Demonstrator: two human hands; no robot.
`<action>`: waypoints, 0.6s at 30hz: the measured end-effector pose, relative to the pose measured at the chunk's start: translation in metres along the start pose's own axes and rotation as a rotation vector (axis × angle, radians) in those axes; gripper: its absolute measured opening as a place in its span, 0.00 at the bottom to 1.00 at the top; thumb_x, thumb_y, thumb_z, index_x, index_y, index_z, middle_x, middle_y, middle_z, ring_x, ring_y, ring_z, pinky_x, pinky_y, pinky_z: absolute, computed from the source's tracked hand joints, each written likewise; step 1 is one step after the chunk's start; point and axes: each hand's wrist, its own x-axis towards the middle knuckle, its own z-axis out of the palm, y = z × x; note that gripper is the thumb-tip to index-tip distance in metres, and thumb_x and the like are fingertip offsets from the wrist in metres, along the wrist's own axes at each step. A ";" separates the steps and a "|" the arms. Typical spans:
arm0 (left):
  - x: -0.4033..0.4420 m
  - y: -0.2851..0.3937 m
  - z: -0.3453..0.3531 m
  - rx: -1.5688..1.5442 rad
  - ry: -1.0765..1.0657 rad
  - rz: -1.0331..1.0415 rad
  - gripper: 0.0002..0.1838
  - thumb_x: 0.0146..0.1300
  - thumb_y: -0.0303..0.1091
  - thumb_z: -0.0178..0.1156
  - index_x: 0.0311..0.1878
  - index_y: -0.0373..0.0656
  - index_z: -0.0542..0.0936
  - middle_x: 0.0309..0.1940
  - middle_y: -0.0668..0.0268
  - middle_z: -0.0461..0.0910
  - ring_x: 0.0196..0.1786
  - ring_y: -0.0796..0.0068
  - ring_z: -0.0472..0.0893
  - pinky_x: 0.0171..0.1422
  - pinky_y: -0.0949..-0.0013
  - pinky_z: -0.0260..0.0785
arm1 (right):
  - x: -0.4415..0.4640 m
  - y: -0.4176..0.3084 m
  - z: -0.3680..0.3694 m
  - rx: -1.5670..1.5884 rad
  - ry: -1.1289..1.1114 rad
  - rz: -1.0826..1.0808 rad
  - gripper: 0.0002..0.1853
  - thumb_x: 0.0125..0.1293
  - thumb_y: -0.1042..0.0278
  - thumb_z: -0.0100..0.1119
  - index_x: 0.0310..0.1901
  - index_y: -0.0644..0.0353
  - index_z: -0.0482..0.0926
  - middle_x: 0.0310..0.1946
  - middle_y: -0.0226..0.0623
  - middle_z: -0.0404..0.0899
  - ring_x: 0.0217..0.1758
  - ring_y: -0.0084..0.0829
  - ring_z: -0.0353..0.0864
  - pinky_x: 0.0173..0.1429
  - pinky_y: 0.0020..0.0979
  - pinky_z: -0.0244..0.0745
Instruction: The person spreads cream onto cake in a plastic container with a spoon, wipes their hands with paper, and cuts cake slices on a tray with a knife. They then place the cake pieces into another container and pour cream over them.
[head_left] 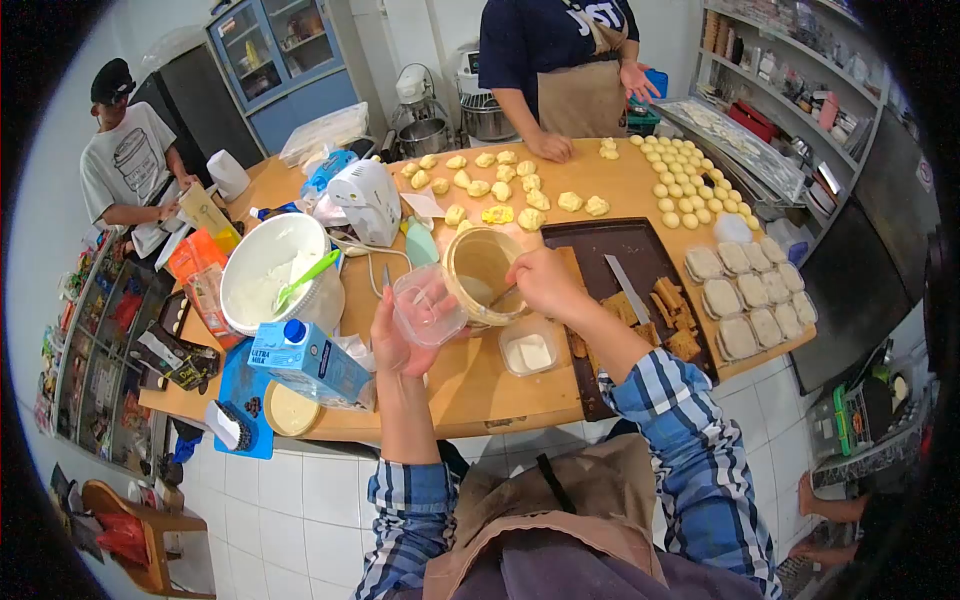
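Observation:
My left hand (398, 338) is closed around a small clear square plastic container (430, 302), tilted beside a round tub. Pale brown residue coats the inside of the round tub (458, 258). My right hand (548, 284) reaches over the tub's right rim and grips a thin-handled utensil (504, 294). Its lower end is inside the tub, so its kind is hard to make out. Just below the tub stands another clear square container (527, 353) with something white in it. To the right, a dark baking tray (640, 240) bears cut brown cake (682, 343) and a knife (624, 283).
A white bowl (245, 262) with a green spatula (308, 277), a blue milk carton (308, 362) and a white hand mixer (367, 203) crowd the left. Dough pieces (530, 182) and filled containers (735, 337) lie beyond and right. Two co-workers stand across the table (470, 400).

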 end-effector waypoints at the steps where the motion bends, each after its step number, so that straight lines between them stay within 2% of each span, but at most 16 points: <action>1: 0.000 0.000 0.001 0.017 0.007 0.004 0.41 0.61 0.62 0.50 0.64 0.36 0.60 0.58 0.48 0.67 0.59 0.50 0.72 0.49 0.29 0.70 | 0.000 0.000 0.001 0.073 -0.002 0.057 0.12 0.54 0.75 0.47 0.31 0.70 0.82 0.26 0.53 0.80 0.29 0.43 0.82 0.36 0.38 0.75; 4: -0.001 0.000 -0.001 0.029 0.004 0.005 0.41 0.60 0.62 0.50 0.64 0.35 0.60 0.59 0.47 0.66 0.60 0.49 0.71 0.48 0.28 0.69 | 0.004 0.012 0.009 0.292 0.008 0.187 0.13 0.54 0.78 0.45 0.33 0.70 0.82 0.25 0.46 0.80 0.28 0.33 0.81 0.33 0.32 0.74; 7: -0.002 0.001 -0.007 -0.077 -0.026 0.002 0.42 0.60 0.63 0.51 0.64 0.35 0.61 0.59 0.47 0.67 0.59 0.50 0.72 0.48 0.26 0.68 | 0.005 0.020 0.010 0.366 0.029 0.194 0.15 0.54 0.80 0.43 0.35 0.69 0.82 0.25 0.44 0.80 0.28 0.28 0.80 0.32 0.28 0.73; 10: -0.006 0.002 -0.008 -0.140 -0.025 0.008 0.41 0.59 0.64 0.51 0.63 0.36 0.63 0.58 0.49 0.68 0.57 0.52 0.74 0.48 0.24 0.67 | 0.003 0.019 0.004 0.468 0.070 0.202 0.11 0.59 0.78 0.47 0.36 0.69 0.81 0.25 0.37 0.78 0.23 0.23 0.74 0.25 0.25 0.65; 13: -0.011 0.002 0.003 -0.130 0.045 0.037 0.41 0.60 0.63 0.50 0.64 0.37 0.61 0.54 0.53 0.72 0.51 0.58 0.78 0.43 0.29 0.72 | -0.006 0.007 -0.012 0.472 0.086 0.257 0.10 0.60 0.79 0.47 0.36 0.68 0.80 0.25 0.35 0.77 0.24 0.21 0.73 0.23 0.22 0.62; 16: -0.014 -0.001 0.001 -0.143 0.098 0.047 0.42 0.59 0.64 0.51 0.64 0.38 0.61 0.54 0.54 0.72 0.51 0.58 0.78 0.43 0.28 0.71 | -0.007 0.009 -0.018 0.539 0.132 0.264 0.10 0.60 0.79 0.47 0.36 0.66 0.80 0.25 0.34 0.76 0.25 0.19 0.72 0.22 0.21 0.61; 18: -0.016 -0.002 0.002 -0.144 0.113 0.052 0.42 0.58 0.65 0.51 0.64 0.39 0.62 0.54 0.56 0.72 0.51 0.59 0.78 0.45 0.27 0.69 | -0.006 0.017 -0.023 0.579 0.146 0.237 0.10 0.59 0.78 0.47 0.37 0.68 0.80 0.25 0.38 0.76 0.24 0.22 0.72 0.21 0.24 0.61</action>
